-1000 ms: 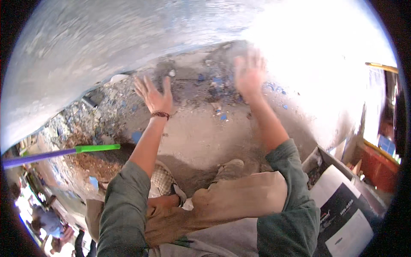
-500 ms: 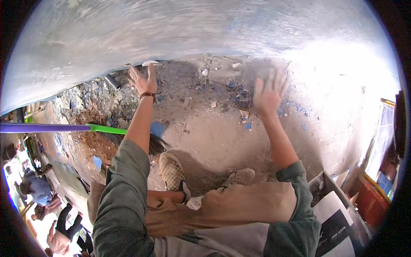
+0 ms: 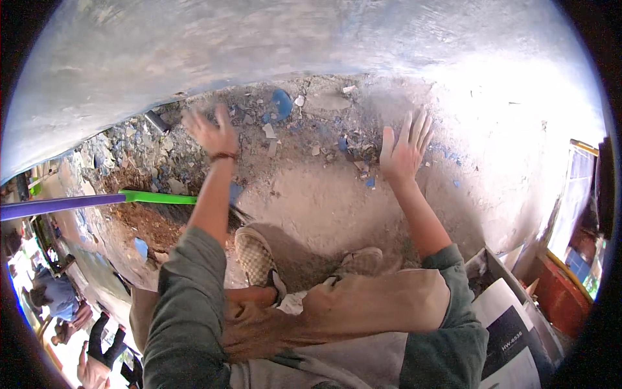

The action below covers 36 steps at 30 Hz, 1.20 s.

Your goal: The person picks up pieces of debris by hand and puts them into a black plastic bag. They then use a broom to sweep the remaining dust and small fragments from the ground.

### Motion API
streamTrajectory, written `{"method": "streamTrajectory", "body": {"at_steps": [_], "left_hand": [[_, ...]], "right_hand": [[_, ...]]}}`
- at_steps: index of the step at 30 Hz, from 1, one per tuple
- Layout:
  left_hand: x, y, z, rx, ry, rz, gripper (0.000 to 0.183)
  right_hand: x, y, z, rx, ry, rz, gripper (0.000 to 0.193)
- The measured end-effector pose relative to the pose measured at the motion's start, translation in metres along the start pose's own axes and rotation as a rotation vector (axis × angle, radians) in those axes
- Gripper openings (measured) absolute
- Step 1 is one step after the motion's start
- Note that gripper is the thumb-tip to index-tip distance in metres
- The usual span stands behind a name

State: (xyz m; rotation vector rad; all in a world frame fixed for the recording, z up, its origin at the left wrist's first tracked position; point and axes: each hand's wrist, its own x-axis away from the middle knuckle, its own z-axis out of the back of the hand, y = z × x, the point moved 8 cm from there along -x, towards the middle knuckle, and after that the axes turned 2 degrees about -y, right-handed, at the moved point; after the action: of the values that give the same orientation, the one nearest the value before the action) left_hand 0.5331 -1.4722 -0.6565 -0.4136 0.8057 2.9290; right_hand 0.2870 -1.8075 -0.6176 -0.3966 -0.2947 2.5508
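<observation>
My left hand (image 3: 212,135) is open, slightly blurred, with fingers spread toward the foot of the grey wall (image 3: 259,39). It holds nothing. Right of it lie a rounded blue paint flake (image 3: 282,105) and several white chips (image 3: 269,131) on the dusty floor. My right hand (image 3: 403,154) is open as well, fingers stretched toward the wall, holding nothing. Small blue flakes (image 3: 370,182) lie beside its wrist. A broom (image 3: 159,196) with a green head and purple handle comes in from the left; my left forearm hides part of it.
A short dark cylinder (image 3: 156,122) lies near the wall, left of my left hand. Rubble and brown dirt (image 3: 139,214) spread around the broom. At the right are an open box with printed paper (image 3: 502,327) and a red box (image 3: 562,295). People (image 3: 55,295) are at the lower left.
My left hand has drawn back slightly from the wall. The white piece beside its fingers no longer shows; the rounded blue flake now lies farther right. My right hand shifts only slightly.
</observation>
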Motion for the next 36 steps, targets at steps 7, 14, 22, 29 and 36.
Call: {"method": "streamTrajectory", "body": {"at_steps": [7, 14, 22, 29, 36], "left_hand": [[0.058, 0.072, -0.046, -0.008, -0.333, -0.18, 0.089], [0.097, 0.136, -0.047, 0.36, -0.514, -0.323, 0.085], [0.026, 0.045, -0.061, -0.08, -0.301, -0.005, 0.088], [0.101, 0.153, -0.07, 0.441, -0.621, -0.274, 0.077], [0.028, 0.066, -0.081, -0.056, -0.25, -0.189, 0.088]], "right_hand": [[0.045, 0.047, 0.004, 0.22, -0.009, -0.222, 0.068], [0.031, -0.037, -0.034, -0.047, -0.219, 0.051, 0.072], [-0.058, -0.003, -0.006, -0.037, 0.163, -0.029, 0.068], [-0.015, -0.034, -0.015, -0.423, -0.012, 0.057, 0.06], [0.096, 0.201, 0.058, 0.077, 0.09, -0.95, 0.068]]}}
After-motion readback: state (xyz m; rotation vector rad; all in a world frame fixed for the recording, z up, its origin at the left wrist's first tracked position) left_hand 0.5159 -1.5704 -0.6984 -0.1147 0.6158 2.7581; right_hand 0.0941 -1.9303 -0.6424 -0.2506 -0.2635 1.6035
